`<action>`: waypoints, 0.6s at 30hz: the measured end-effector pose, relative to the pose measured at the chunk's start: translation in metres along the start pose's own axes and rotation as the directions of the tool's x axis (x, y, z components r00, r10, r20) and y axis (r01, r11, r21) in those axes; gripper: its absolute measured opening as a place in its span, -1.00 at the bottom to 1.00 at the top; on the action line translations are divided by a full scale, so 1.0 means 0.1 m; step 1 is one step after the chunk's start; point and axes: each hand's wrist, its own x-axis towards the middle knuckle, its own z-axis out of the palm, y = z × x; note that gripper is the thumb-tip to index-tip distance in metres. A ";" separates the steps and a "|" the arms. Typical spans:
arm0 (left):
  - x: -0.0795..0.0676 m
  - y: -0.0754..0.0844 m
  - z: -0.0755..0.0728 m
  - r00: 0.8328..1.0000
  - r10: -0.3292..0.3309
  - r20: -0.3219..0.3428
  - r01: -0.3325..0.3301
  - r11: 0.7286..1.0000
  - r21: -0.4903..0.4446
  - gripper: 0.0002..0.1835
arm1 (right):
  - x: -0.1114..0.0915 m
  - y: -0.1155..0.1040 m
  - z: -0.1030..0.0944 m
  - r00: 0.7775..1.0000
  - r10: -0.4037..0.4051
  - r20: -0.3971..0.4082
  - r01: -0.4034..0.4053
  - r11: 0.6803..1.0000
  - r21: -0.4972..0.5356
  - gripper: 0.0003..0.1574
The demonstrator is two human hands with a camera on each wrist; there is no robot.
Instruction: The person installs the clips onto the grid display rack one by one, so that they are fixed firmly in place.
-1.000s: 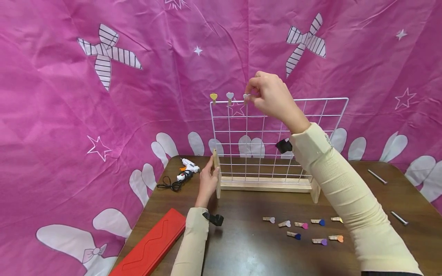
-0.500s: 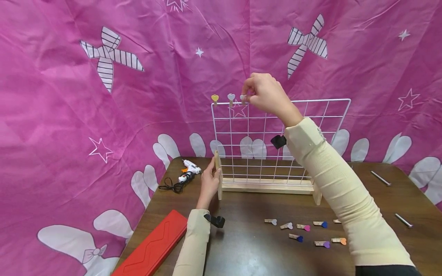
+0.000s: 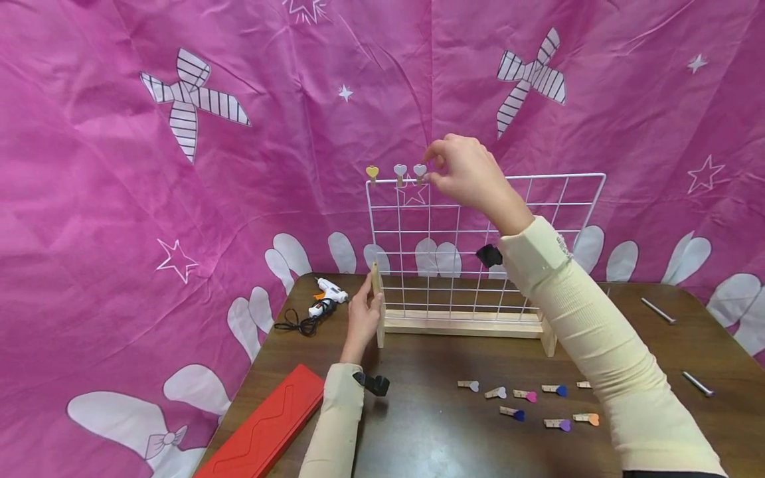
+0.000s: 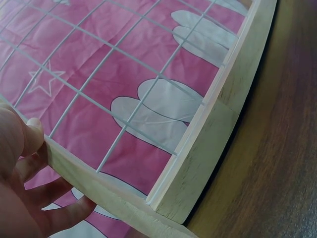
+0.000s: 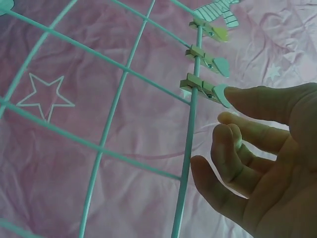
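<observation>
A white wire grid [image 3: 457, 231] stands in a wooden base [image 3: 463, 325]. Along its top bar sit a yellow heart clothespin [image 3: 372, 172], a white heart clothespin [image 3: 400, 170] and a second white heart clothespin [image 3: 420, 170]. My right hand [image 3: 472, 174] is just right of that last one, thumb and fingers apart. In the right wrist view its thumb [image 5: 260, 103] lies at the white heart's edge; whether they touch, I cannot tell. My left hand [image 3: 362, 315] grips the left wooden upright [image 4: 94, 181], thumb on one side and fingers on the other.
Several heart clothespins lie on the table front right, among them a pink one [image 3: 525, 396] and an orange one [image 3: 587, 419]. A white glue gun [image 3: 331, 291] with black cord is at left, a red box [image 3: 269, 425] in front. Metal rods [image 3: 657, 310] lie at right.
The second white clothespin has shifted slightly left along the top bar, toward the first white one. My right hand has let go of it and drawn back right. The left hand keeps its grip.
</observation>
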 end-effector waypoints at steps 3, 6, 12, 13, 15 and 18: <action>-0.01 -0.01 0.01 1.000 -0.001 -0.003 0.001 1.000 0.004 -0.41 | -0.14 0.04 -0.01 0.999 -0.035 -0.031 0.035 0.999 -0.005 -0.73; -0.01 -0.02 0.01 1.000 -0.001 -0.009 0.001 1.000 0.025 -0.41 | -0.29 0.08 -0.01 0.996 -0.069 -0.053 0.070 0.998 0.001 -0.75; 0.01 -0.03 0.01 1.000 -0.008 -0.014 0.009 0.999 0.044 -0.41 | -0.59 0.15 0.04 0.994 -0.106 -0.038 0.107 0.994 0.027 -0.81; 0.01 -0.03 0.01 1.000 -0.011 -0.012 0.012 0.999 0.042 -0.41 | -0.64 0.16 0.05 0.994 -0.109 -0.033 0.110 0.993 0.031 -0.82; 0.02 -0.02 0.01 1.000 -0.008 -0.013 0.008 0.999 0.039 -0.41 | -0.73 0.18 0.09 0.994 -0.110 -0.025 0.111 0.993 0.040 -0.84; 0.02 -0.01 0.00 1.000 0.004 -0.016 -0.003 0.999 0.033 -0.41 | -0.86 0.23 0.18 0.993 -0.116 -0.015 0.117 0.991 0.058 -0.86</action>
